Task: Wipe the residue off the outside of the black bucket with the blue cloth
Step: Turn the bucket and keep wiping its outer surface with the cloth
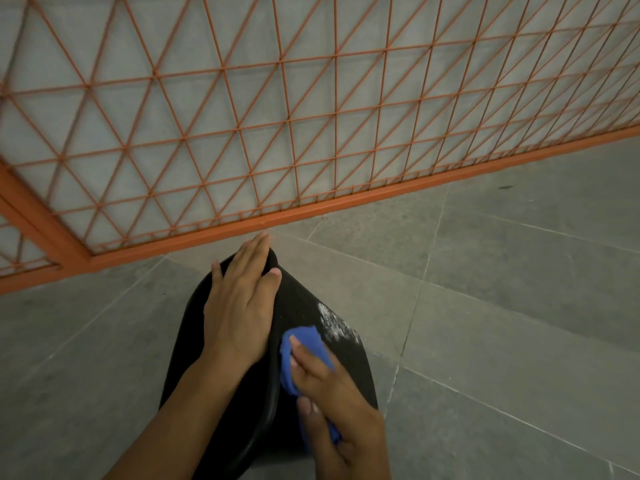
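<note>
Black plastic fills the lower middle of the head view: the black bucket (304, 299) lies tipped on the grey tiled floor (519, 271), its base pointing away toward the orange mesh fence (242, 116) and its rim nearest the person. The left hand (239, 306) rests flat on the upper side of the bucket, fingers straight and close together, thumb spread, steadying it. The right hand (332, 403) holds the blue cloth (304, 344) bunched under its curled fingers and thumb, pressing it against the bucket's outer wall. Just beyond the cloth, touching or nearly touching its far edge, sits a patch of white residue (336, 323). To do this step well, the cloth probably needs to push on across that patch with firm pressure, while the left hand bears down so the round wall does not roll. Folding to a clean face may avoid smearing.
</note>
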The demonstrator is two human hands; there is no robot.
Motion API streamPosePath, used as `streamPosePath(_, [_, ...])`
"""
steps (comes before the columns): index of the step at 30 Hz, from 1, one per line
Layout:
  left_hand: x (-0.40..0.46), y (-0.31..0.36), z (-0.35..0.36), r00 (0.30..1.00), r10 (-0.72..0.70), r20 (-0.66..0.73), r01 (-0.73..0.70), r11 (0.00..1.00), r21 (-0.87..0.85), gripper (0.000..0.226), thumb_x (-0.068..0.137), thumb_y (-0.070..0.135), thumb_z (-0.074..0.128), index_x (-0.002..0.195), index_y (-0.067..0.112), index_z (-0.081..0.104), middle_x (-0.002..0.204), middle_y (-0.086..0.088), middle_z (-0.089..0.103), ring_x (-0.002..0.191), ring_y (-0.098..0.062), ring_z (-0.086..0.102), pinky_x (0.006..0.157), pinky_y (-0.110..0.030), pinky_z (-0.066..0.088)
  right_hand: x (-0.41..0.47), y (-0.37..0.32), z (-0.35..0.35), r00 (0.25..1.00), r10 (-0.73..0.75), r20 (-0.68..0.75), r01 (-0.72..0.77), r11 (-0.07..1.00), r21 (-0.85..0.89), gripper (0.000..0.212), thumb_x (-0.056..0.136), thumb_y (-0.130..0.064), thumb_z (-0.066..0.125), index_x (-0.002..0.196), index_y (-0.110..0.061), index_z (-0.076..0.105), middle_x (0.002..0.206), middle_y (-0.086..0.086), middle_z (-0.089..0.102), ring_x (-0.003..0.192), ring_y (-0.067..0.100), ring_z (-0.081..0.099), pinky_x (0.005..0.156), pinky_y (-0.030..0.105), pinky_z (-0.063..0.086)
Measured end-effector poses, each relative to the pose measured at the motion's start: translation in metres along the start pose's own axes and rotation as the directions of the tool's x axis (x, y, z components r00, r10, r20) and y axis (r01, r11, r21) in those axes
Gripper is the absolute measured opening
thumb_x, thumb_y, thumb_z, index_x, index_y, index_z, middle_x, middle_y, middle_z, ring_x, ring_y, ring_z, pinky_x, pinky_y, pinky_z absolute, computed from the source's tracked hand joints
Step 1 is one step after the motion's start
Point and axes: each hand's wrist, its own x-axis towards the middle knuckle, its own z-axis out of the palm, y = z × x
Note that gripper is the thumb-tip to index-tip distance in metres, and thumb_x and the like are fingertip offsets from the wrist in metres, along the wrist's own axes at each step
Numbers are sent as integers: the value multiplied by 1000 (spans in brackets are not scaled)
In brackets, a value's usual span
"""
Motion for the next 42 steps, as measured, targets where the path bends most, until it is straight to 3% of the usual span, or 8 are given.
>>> streamPosePath(7, [-1,-2,1,999,-21,-32,20,999,-38,73,76,52,23,144,26,33,146,21,26,138,6,18,118,-26,-5,36,2,3,986,161,46,-165,979,118,35,88,-29,49,122,-25,56,125,-31,52,118,-3,50,102,17,38])
streamPosePath(14, [-3,-4,2,999,32,-14,-33,995,-95,74,74,53,23,142,28,35,143,24,27,131,19,17,120,-27,-4,21,-1,5,997,78,20,-79,997,5,36,88,-20,50,123,-28,54,130,-17,54,122,2,48,103,28,40])
streamPosePath(18, [-1,-7,0,999,41,13,-39,991,-124,72,75,53,26,142,29,35,146,22,29,136,16,16,113,-12,-7,72,13,14,961,259,101,-260,966,-7,31,92,-13,49,122,-16,57,121,-18,51,114,-16,44,99,4,30])
streamPosePath(25, [-4,-13,-3,999,16,-34,-21,990,-143,59,76,51,26,134,40,31,139,33,27,137,12,19,114,-14,-7,62,33,10,854,520,18,-511,846,-150,28,94,-18,45,118,-21,59,115,-12,61,90,-10,48,88,3,37])
streamPosePath(28, [-6,-14,-4,999,27,-32,-31,989,-144,59,76,51,27,133,39,32,142,25,31,136,11,22,113,-14,-7,41,1,10,882,471,20,-468,880,-82,32,93,-17,48,123,-24,54,118,-26,49,103,-21,42,105,9,29])
streamPosePath(31, [-4,-13,-3,1000,16,-22,-19,990,-142,64,74,50,27,136,36,35,144,20,32,140,5,22,113,-14,-8,58,-2,13,916,390,99,-388,921,-40,31,93,-11,49,122,-17,57,119,-23,51,108,-23,43,97,0,27])
streamPosePath(36, [-3,-5,1,999,28,-41,-30,998,-62,74,74,52,22,142,28,35,142,23,28,137,7,20,110,-10,-11,77,24,7,811,584,38,-574,806,-145,30,95,-18,43,124,-19,55,129,-5,56,111,-2,47,100,12,32])
streamPosePath(42, [-4,-2,2,999,39,-37,-40,999,-15,74,73,52,19,142,29,36,140,26,27,130,16,18,112,-16,-11,32,-42,5,778,626,45,-627,779,17,45,93,-11,46,127,-40,40,126,-24,41,119,-8,39,107,13,28])
